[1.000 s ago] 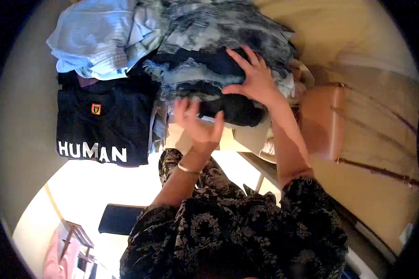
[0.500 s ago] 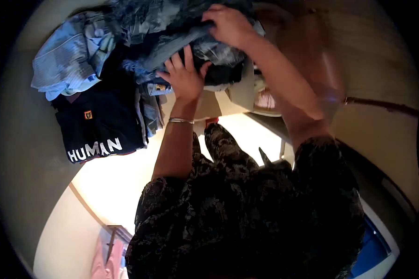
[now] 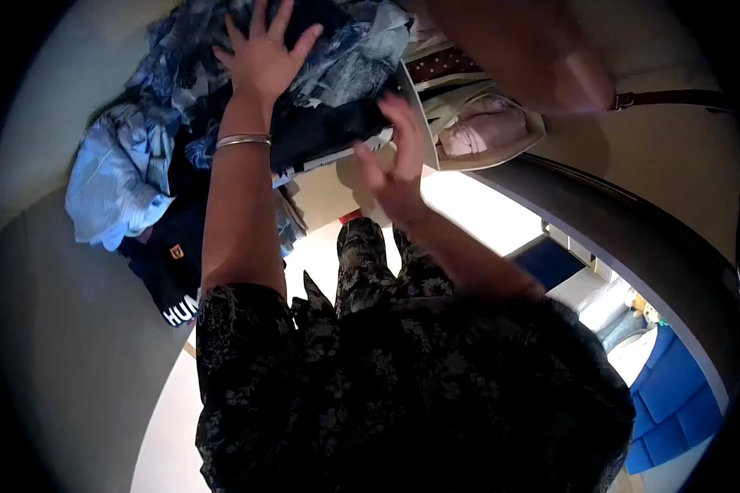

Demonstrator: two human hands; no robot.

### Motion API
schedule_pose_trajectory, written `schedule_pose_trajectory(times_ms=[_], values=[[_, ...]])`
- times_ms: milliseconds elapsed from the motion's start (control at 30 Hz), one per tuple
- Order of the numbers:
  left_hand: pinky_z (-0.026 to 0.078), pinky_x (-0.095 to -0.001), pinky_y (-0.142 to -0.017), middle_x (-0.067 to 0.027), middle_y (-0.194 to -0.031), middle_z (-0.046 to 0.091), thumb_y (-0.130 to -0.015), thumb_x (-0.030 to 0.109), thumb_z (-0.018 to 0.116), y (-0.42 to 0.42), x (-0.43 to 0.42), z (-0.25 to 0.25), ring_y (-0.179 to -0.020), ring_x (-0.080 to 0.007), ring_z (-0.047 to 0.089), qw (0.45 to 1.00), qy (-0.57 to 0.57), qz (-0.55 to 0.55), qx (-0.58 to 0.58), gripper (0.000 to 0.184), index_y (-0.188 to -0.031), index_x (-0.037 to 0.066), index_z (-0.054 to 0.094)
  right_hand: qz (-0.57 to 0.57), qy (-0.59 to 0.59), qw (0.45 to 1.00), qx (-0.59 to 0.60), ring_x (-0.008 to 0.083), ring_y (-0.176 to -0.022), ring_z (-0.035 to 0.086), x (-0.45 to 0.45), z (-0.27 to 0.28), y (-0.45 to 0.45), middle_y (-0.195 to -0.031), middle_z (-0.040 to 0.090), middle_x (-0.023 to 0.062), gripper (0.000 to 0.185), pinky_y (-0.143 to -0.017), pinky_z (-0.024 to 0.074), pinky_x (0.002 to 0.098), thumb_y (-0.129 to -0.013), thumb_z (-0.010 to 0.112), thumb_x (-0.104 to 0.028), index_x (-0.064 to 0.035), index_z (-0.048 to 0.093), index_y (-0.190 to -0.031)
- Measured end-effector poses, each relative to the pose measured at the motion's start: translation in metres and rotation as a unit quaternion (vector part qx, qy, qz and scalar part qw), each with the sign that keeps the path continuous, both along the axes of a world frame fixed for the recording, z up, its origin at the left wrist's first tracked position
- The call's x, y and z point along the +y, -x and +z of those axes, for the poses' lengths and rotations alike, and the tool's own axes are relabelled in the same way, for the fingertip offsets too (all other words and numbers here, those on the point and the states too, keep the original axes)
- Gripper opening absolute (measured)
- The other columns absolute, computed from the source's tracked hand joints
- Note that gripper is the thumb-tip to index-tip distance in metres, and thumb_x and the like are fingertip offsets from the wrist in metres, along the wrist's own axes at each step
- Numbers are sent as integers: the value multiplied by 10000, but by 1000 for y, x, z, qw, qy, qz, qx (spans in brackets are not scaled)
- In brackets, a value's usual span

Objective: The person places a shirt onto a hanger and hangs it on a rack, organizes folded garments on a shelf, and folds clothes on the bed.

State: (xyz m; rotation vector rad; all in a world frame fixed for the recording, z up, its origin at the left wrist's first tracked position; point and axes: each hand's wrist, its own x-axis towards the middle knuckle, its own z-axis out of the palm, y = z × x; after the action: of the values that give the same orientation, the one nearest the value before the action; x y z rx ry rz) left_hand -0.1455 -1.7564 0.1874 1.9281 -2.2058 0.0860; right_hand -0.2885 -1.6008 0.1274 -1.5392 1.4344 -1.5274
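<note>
My left hand (image 3: 263, 66), a bracelet at its wrist, lies with spread fingers on a heap of grey-blue patterned clothes (image 3: 345, 66). Under the heap's near edge is a dark folded garment (image 3: 325, 135). My right hand (image 3: 399, 164) is beside that garment's right end, its thumb and fingers apart and slightly blurred; nothing shows between them. Left of the heap lie a light blue striped garment (image 3: 119, 177) and, below it, a black shirt (image 3: 173, 275) with white letters, partly cut off by my left arm.
To the right, an open container (image 3: 526, 148) holds pale pink and dotted cloth. A brown bag (image 3: 551, 57) with a dark strap (image 3: 674, 100) is beyond it. Blue padded furniture (image 3: 674, 394) shows at lower right.
The view has shifted and turned rightward. My left hand has moved up onto the heap and spread there. My right hand has left the top of the heap and come down to its near right edge.
</note>
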Motion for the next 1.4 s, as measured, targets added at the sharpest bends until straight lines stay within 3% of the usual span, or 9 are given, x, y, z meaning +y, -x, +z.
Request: schedule_pose_trajectory(times_ms=[100,167,300,367,567,767,833,1000,1400], values=[[105,-637,-1056,-80,-1507,97,-833,619,442,6,-5,-12,-1338,-448,100,975,-215,22,-41,710,-1428,291,236,-72,-258,926,-265,356,-1243,355,47,-97,-18,-1308,390,202,648,-1029,293,445,-791,673,-318,7,377,-1268],[252,-651,-955,-72,-1422,342,-800,567,532,-15,-11,-53,-1283,-457,254,996,31,-60,-50,595,-1333,330,415,-126,-491,508,-697,323,-1252,360,28,-107,-5,-1290,433,154,603,-1046,285,415,-818,650,-336,-36,401,-1278],[158,-711,-961,-53,-1502,159,-759,660,517,-34,-5,-50,-1330,-488,94,996,-73,-55,-8,692,-1371,421,302,165,-228,477,-833,269,-1200,425,-26,-171,-23,-1273,474,92,533,-1022,326,396,-855,599,-354,-101,425,-1291],[160,-702,-966,-56,-1502,159,-766,638,530,-55,-3,-54,-1328,-484,110,996,-72,-57,2,690,-1375,399,311,194,-165,717,-648,234,-1124,483,-49,-170,-35,-1252,501,65,483,-961,394,382,-880,556,-355,-149,437,-1301],[193,-691,-963,-108,-1478,220,-794,586,534,-92,-7,-73,-1296,-490,207,971,-12,-165,171,660,-1377,345,337,56,-270,699,-660,222,-1132,479,-85,-149,-45,-1280,479,81,472,-942,415,355,-915,485,-323,-136,394,-1339],[263,-675,-934,-138,-1445,255,-815,623,472,-18,-5,-69,-1242,-486,298,988,-78,75,-107,679,-1406,379,245,-55,-207,634,-743,227,-1103,486,-51,-224,-36,-1255,489,94,500,-921,405,348,-870,587,-224,-127,407,-1327],[246,-679,-941,-137,-1447,255,-809,637,465,-25,-6,-71,-1243,-486,295,992,-59,67,-95,708,-1416,392,197,-174,-420,782,-425,208,-1242,366,-20,-119,-30,-1394,338,108,497,-997,334,397,-935,470,-304,-96,340,-1368],[175,-669,-988,-136,-1457,239,-819,651,425,-24,-5,-56,-1271,-488,255,986,-135,91,-40,691,-1418,393,195,-23,-30,997,70,386,-1291,268,12,9,-25,-1442,242,159,608,-1012,225,555,-851,585,-310,-126,330,-1372],[302,-499,-1013,-118,-1298,468,-800,200,593,-33,164,-21,-1241,-386,360,967,-43,-100,231,433,-1221,125,524,112,-118,892,423,432,-1342,124,-93,10,-27,-1461,205,166,655,-1046,113,603,-866,485,-468,-195,256,-1416]])
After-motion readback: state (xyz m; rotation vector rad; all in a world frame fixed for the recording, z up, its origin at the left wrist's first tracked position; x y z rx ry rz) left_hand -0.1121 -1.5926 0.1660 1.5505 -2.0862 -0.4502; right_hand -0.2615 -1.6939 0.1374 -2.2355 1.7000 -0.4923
